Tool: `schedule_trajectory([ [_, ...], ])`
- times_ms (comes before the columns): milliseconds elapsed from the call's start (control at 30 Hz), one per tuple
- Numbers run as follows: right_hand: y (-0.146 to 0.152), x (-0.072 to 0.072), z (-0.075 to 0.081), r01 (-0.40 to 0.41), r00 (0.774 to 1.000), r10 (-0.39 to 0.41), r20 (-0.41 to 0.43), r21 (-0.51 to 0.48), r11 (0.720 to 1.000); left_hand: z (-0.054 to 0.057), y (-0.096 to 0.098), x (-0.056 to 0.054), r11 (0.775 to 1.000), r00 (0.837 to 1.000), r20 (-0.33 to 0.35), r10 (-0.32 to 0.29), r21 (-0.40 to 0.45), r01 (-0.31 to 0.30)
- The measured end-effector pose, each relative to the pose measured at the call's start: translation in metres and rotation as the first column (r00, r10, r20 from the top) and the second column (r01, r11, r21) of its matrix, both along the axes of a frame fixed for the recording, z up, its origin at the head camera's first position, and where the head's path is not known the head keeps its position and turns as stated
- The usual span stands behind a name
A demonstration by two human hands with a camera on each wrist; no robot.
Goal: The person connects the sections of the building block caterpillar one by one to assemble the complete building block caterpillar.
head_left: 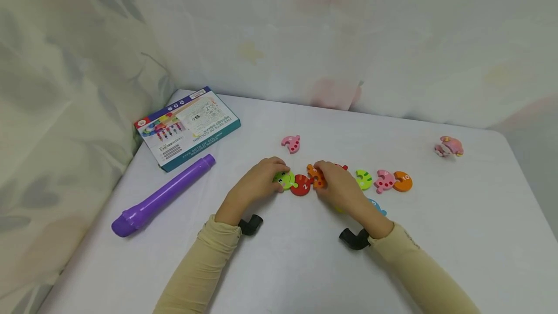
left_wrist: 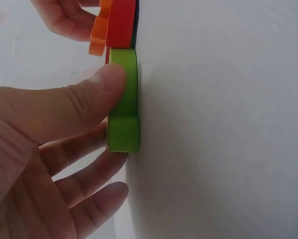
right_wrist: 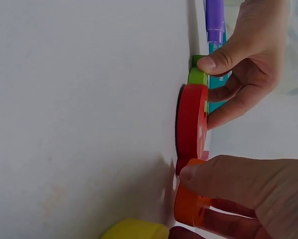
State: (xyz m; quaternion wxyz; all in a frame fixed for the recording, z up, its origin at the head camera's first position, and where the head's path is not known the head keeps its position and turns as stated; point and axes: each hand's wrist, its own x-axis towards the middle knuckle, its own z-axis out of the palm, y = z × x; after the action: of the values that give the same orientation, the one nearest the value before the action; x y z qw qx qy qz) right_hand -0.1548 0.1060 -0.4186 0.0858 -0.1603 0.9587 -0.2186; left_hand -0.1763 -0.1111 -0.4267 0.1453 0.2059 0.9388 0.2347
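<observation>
My left hand [head_left: 257, 180] pinches the green smiling-face puzzle piece [head_left: 285, 180] between thumb and fingers, flat on the white table. Joined to its right side is a red piece [head_left: 301, 186] marked 2. Between the thumb and fingers of my right hand [head_left: 342, 187] is an orange puzzle piece [right_wrist: 187, 206]. It tilts at the red piece's right-hand knob, overlapping it in the right wrist view. A yellow piece [right_wrist: 134, 230] lies near the right fingers, mostly hidden by that hand in the head view. Another red piece shows only partly behind the right hand.
Right of the hands lie a green striped piece [head_left: 364, 180], a pink piece [head_left: 385, 181] joined to orange 10 [head_left: 403, 181], and a blue piece [head_left: 377, 206]. Farther back are another pink piece [head_left: 291, 144] and a pink toy [head_left: 450, 147]. A box [head_left: 187, 127] and purple toy microphone [head_left: 163, 196] lie left.
</observation>
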Motion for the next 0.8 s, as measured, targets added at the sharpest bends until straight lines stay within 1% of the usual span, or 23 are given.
schedule_trajectory([
  [200,-0.001,-0.003,0.0,-0.016,0.999,0.018,-0.032,0.066,0.998,0.002,0.0,0.0,1.0,1.0,0.005,0.011,-0.001,-0.011],
  [367,-0.004,-0.002,0.0,-0.016,0.999,0.018,-0.03,0.095,0.995,0.001,-0.001,0.0,1.0,1.0,0.005,0.004,0.006,-0.004],
  [533,-0.006,-0.001,0.0,-0.022,0.999,0.027,-0.044,0.124,0.992,0.0,0.0,0.0,1.0,1.0,0.008,-0.002,0.01,0.002],
  [667,-0.009,-0.001,0.0,-0.04,0.997,0.05,-0.058,0.17,0.985,0.0,0.001,0.0,1.0,1.0,0.004,-0.007,0.008,0.007],
  [800,-0.01,-0.002,-0.002,-0.053,0.996,0.066,-0.054,0.204,0.978,0.0,0.001,0.0,1.0,1.0,0.001,-0.008,0.011,0.008],
])
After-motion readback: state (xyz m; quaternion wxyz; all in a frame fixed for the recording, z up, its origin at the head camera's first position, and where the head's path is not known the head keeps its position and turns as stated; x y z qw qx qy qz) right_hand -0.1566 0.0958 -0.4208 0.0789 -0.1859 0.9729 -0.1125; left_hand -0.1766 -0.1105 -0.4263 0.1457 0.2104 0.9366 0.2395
